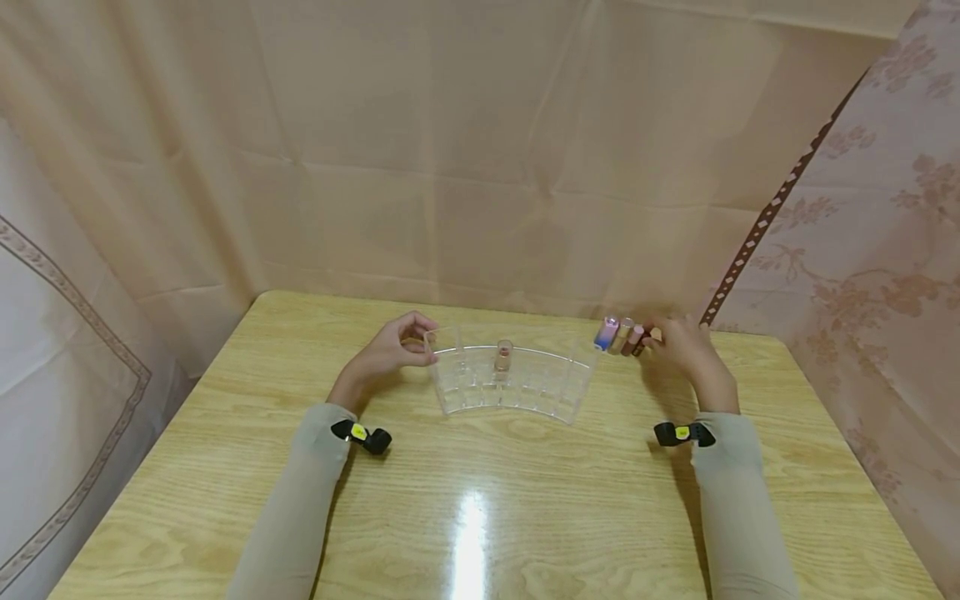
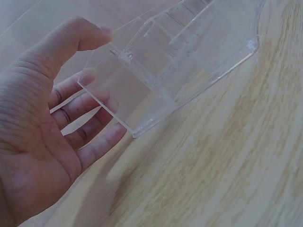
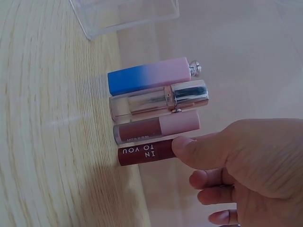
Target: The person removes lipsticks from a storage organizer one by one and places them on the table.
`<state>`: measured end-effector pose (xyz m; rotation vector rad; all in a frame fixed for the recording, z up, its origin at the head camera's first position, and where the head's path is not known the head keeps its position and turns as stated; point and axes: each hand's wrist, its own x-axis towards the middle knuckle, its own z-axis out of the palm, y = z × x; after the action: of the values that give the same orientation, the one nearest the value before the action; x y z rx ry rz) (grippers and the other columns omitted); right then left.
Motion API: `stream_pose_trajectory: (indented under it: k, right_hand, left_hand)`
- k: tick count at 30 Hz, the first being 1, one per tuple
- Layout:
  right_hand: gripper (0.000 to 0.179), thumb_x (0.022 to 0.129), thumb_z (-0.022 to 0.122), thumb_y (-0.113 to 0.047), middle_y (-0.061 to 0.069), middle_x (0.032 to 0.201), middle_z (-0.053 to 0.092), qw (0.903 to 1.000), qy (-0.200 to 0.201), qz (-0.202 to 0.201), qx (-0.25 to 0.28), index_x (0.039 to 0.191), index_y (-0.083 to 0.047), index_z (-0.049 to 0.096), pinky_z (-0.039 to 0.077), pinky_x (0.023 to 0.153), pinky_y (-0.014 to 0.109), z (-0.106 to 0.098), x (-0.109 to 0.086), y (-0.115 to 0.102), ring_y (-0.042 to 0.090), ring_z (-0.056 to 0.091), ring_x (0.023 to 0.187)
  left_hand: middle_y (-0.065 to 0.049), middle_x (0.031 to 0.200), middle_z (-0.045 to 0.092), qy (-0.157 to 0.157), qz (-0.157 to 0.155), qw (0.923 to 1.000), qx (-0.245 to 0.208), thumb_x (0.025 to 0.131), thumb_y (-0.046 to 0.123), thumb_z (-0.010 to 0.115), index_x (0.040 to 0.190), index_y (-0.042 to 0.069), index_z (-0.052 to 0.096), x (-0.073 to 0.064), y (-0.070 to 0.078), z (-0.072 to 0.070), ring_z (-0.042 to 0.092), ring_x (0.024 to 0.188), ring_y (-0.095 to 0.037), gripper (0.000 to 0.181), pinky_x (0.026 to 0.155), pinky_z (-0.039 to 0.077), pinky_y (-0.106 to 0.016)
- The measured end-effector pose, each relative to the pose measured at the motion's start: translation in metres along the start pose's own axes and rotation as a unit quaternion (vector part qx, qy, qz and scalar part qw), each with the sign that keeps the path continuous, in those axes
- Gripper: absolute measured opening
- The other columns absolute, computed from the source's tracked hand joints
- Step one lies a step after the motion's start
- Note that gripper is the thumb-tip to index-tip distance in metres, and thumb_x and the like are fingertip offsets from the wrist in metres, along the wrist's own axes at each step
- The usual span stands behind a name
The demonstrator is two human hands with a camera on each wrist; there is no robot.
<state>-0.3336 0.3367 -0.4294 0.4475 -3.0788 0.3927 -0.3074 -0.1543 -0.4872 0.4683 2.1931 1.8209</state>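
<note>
My left hand (image 1: 388,346) grips the left side of a clear stepped lipstick organizer (image 1: 570,392). In the left wrist view the thumb lies on one side of its clear panel and the fingers show through from the other. One lip gloss tube (image 1: 503,357) stands in a back slot near the organizer's middle. On the right, my right hand (image 3: 265,163) pinches the end of a dark red lip gloss tube (image 3: 142,152) between thumb and index finger. Beside it stand a pink-capped lip gloss tube (image 3: 180,123), a silver-capped clear tube (image 3: 189,95) and a blue-and-pink lipstick (image 3: 149,75).
The wooden table (image 1: 570,500) bears everything. A beige curtain (image 1: 487,167) hangs right behind its back edge, with a floral cloth (image 1: 885,275) at the right and a white cloth (image 1: 60,375) at the left. The tubes stand just right of the organizer.
</note>
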Motion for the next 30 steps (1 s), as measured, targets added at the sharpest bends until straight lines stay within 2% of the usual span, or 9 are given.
stream_pose_trajectory:
  k: [4, 9, 14, 20, 25, 30]
  right_hand:
    - [0.024, 0.101, 0.063, -0.014, 0.022, 0.102, 0.064, 0.9997, -0.019, 0.012, 0.011, 0.120, 0.001, 0.064, 0.035, 0.086, 0.059, -0.0006, -0.0008, -0.0010, 0.041, 0.046, 0.100]
    - [0.029, 0.103, 0.059, -0.015, 0.031, 0.121, 0.059, 0.9988, -0.038, 0.023, 0.020, 0.127, 0.000, 0.059, 0.028, 0.098, 0.069, -0.0005, -0.0015, -0.0001, 0.047, 0.041, 0.113]
    - [0.034, 0.102, 0.062, -0.015, 0.034, 0.133, 0.053, 0.9991, -0.037, 0.021, 0.009, 0.132, -0.001, 0.056, 0.023, 0.104, 0.075, 0.0001, -0.0027, 0.0002, 0.050, 0.038, 0.121]
    - [0.040, 0.098, 0.068, -0.014, 0.035, 0.132, 0.047, 0.9998, -0.012, 0.011, -0.015, 0.135, -0.004, 0.058, 0.024, 0.103, 0.076, 0.0011, -0.0044, -0.0007, 0.051, 0.036, 0.118]
    - [0.032, 0.096, 0.070, -0.017, 0.033, 0.124, 0.046, 0.9993, 0.008, 0.001, -0.037, 0.125, -0.003, 0.062, 0.022, 0.102, 0.079, 0.0033, -0.0039, 0.0012, 0.053, 0.036, 0.118]
    - [0.024, 0.095, 0.072, -0.018, 0.029, 0.119, 0.050, 0.9983, 0.026, -0.012, -0.050, 0.113, -0.003, 0.065, 0.027, 0.099, 0.073, 0.0039, -0.0036, 0.0002, 0.049, 0.039, 0.115]
  left_hand:
    - [-0.016, 0.118, 0.054, 0.002, -0.001, 1.0000, -0.002, 0.087, -0.003, 0.076, 0.133, -0.007, 0.050, 0.0000, -0.0003, 0.0002, 0.060, 0.102, -0.024, 0.054, 0.088, 0.054, -0.024]
    - [-0.018, 0.119, 0.054, 0.001, 0.002, 1.0000, 0.001, 0.087, -0.003, 0.075, 0.134, -0.008, 0.048, 0.0002, -0.0005, 0.0003, 0.061, 0.101, -0.022, 0.054, 0.088, 0.054, -0.024]
    - [-0.020, 0.120, 0.054, 0.000, 0.004, 1.0000, 0.002, 0.087, -0.004, 0.075, 0.134, -0.009, 0.048, 0.0003, -0.0001, 0.0002, 0.061, 0.101, -0.022, 0.054, 0.088, 0.055, -0.023]
    - [-0.019, 0.120, 0.054, 0.000, 0.004, 1.0000, 0.008, 0.088, -0.002, 0.075, 0.134, -0.008, 0.049, 0.0005, -0.0006, -0.0003, 0.060, 0.103, -0.023, 0.054, 0.089, 0.054, -0.024]
    - [-0.016, 0.119, 0.055, 0.000, 0.006, 0.9999, 0.016, 0.088, -0.001, 0.076, 0.133, -0.007, 0.049, 0.0006, -0.0011, -0.0006, 0.059, 0.103, -0.023, 0.053, 0.090, 0.053, -0.025]
    - [-0.016, 0.117, 0.055, 0.001, 0.011, 0.9999, 0.012, 0.087, -0.003, 0.075, 0.133, -0.008, 0.049, 0.0007, -0.0010, 0.0002, 0.060, 0.101, -0.021, 0.052, 0.088, 0.054, -0.023]
